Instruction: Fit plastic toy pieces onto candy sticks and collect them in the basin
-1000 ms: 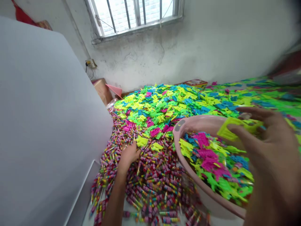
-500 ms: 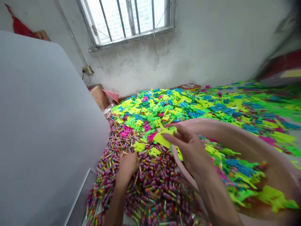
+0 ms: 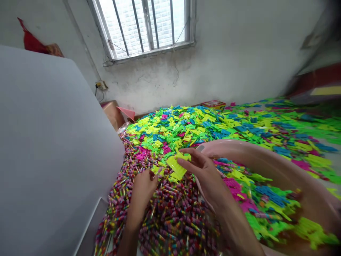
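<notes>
My right hand (image 3: 204,169) pinches a flat yellow plastic toy piece (image 3: 177,168) between thumb and fingers, in front of the tub's left rim. Left of it, my left hand (image 3: 144,184) is closed low over a pile of small multicoloured sticks (image 3: 170,213). A slim pinkish-purple stick (image 3: 159,171) shows at its fingertips. Under and behind the held piece lie more yellow pieces on the sticks. The pink plastic tub (image 3: 239,144) at the right contains green, yellow, blue and magenta toy pieces, with some sticks among them.
Behind the hands rises a big heap of bright plastic pieces (image 3: 181,124), spreading right. A large pale grey panel (image 3: 58,142) closes off the left side. Against the wall are a cardboard box (image 3: 112,114), a pink cone-like piece (image 3: 127,113) and a flat red-and-yellow box (image 3: 213,104).
My left hand has come up slightly out of the sticks, with one at its fingertips. My right hand has brought the yellow piece left and lower, closer to the left hand. The view has tilted slightly.
</notes>
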`<act>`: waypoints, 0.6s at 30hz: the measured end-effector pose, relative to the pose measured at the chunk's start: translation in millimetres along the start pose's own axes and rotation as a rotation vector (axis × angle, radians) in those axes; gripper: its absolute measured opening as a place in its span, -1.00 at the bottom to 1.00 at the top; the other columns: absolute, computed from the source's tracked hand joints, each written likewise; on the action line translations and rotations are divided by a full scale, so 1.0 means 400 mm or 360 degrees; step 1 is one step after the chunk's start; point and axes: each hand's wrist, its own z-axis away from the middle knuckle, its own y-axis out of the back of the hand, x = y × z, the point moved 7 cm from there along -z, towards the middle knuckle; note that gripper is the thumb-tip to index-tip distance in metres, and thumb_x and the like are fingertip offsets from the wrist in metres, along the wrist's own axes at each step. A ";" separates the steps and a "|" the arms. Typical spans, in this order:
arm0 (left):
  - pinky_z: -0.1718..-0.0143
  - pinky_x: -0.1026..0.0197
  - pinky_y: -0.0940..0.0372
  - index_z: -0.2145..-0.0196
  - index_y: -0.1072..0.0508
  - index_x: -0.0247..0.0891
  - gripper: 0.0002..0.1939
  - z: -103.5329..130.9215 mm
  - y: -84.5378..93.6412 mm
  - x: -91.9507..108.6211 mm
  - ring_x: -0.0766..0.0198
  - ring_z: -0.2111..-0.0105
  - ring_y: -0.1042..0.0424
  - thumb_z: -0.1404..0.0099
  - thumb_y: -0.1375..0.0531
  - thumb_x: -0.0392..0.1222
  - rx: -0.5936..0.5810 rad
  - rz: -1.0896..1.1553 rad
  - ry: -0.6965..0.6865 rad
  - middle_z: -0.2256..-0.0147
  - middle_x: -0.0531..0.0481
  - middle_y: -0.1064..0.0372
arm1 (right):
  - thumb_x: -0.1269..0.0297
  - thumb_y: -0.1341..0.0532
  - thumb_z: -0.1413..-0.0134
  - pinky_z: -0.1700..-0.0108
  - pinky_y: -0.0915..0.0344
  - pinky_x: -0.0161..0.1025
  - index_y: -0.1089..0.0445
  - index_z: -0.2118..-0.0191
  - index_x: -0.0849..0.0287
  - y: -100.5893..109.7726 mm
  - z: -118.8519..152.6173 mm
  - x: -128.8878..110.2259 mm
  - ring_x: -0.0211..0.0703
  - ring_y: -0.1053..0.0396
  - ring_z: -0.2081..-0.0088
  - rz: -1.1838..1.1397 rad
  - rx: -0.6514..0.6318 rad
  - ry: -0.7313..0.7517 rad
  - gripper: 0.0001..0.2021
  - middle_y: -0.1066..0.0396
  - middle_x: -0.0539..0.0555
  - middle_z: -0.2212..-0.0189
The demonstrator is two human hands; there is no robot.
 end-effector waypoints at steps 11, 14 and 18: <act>0.68 0.35 -0.25 0.07 -0.29 -0.18 -0.66 0.105 0.104 0.121 0.33 0.65 -0.38 -0.29 -0.24 0.00 -0.0039 0.1863 -0.0311 0.53 0.13 -0.45 | 0.17 -0.44 0.04 0.32 -0.43 -0.27 -0.57 0.23 0.09 -0.036 0.008 0.008 -0.11 -0.47 0.29 0.0028 -0.0199 -0.0086 -0.77 -0.56 0.04 0.24; 0.53 0.28 -0.38 0.17 -0.43 -0.24 -0.74 0.114 0.125 0.127 0.30 0.50 -0.46 -0.26 -0.26 -0.03 0.0060 0.1771 -0.0326 0.36 -0.01 -0.52 | 0.14 -0.41 -0.01 0.32 -0.43 -0.27 -0.56 0.21 0.09 -0.045 0.013 0.002 -0.06 -0.47 0.23 0.0125 -0.0267 -0.0062 -0.78 -0.54 0.04 0.24; 0.36 0.25 -0.40 0.22 -0.46 -0.24 -0.79 0.123 0.149 0.133 0.28 0.40 -0.46 -0.26 -0.25 -0.08 0.0185 0.1659 -0.0377 0.33 -0.01 -0.49 | 0.09 -0.35 -0.08 0.33 -0.43 -0.26 -0.52 0.18 0.06 -0.054 0.018 -0.001 -0.06 -0.46 0.24 0.0162 -0.0306 -0.0063 -0.77 -0.52 0.03 0.24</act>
